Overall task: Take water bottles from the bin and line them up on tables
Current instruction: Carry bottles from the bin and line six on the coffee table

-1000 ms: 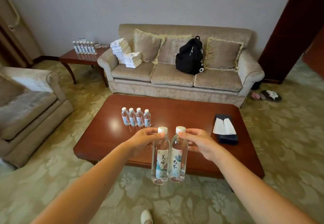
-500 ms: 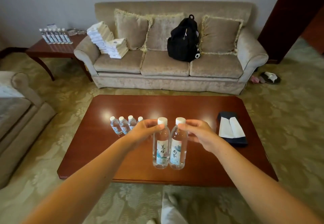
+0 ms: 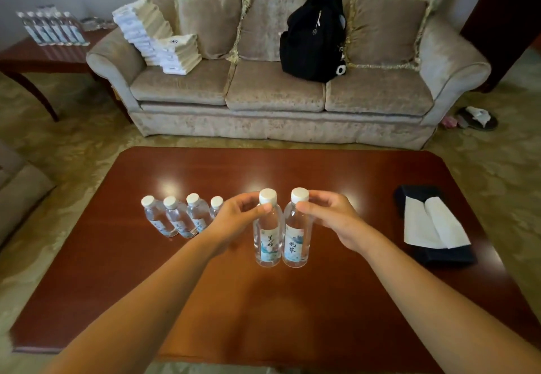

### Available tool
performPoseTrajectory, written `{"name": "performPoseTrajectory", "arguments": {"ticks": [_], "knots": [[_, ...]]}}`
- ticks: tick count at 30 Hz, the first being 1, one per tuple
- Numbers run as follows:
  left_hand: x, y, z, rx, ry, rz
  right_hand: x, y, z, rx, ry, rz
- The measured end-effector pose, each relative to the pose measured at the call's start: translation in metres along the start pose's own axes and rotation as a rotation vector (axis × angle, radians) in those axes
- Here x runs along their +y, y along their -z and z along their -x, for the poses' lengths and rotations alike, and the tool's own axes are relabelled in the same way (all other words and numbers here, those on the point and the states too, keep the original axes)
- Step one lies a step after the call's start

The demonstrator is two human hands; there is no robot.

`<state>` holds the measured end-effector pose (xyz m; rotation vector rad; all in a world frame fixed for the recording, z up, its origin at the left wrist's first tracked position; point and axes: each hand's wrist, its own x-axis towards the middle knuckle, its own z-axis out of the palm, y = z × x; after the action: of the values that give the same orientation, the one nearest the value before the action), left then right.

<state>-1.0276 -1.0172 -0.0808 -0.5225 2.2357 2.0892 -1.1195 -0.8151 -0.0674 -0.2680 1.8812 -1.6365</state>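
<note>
Left hand: pinches bottle neck, upright for placing.
Right hand: pinches second bottle likewise.
Row: four on table; pair extends it.

Reddish-brown bench, beige sofa, black backpack.
White caps and pale blue labels are shown on clear bottles; the carpet is floral-patterned.

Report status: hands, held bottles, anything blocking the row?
Left hand pinches left bottle at neck; right hand pinches right bottle likewise. Both over coffee table, right of four-bottle row. Nothing blocking.
</note>
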Motion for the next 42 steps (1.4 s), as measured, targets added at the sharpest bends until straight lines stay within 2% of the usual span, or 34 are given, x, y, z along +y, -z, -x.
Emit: {"name": "performPoseTrajectory", "arguments": {"ticks": [8,15,30,34,38,40,42], "knots": [[-0.113,0.013,-0.064,-0.024,-0.258,-0.016,0.113,-0.010,-0.077,0.021,0.224,0.060],[-0.160,0.013,-0.068,-0.074,-0.431,-0.058,0.158,-0.017,-0.083,0.031,0.361,0.107],[-0.172,0.015,-0.058,-0.122,-0.358,-0.012,0.170,-0.030,-0.069,0.058,0.323,0.154],[-0.166,0.020,-0.050,-0.115,-0.348,-0.110,0.159,-0.038,-0.062,0.092,0.311,0.249],[-0.157,0.022,-0.042,-0.051,-0.357,-0.251,0.130,-0.050,-0.053,0.212,0.469,0.351],[-0.152,0.023,-0.036,-0.027,-0.364,-0.264,0.114,-0.060,-0.051,0.204,0.547,0.428],[-0.150,0.025,-0.030,-0.009,-0.347,-0.271,0.102,-0.073,-0.049,0.159,0.573,0.607]]}}
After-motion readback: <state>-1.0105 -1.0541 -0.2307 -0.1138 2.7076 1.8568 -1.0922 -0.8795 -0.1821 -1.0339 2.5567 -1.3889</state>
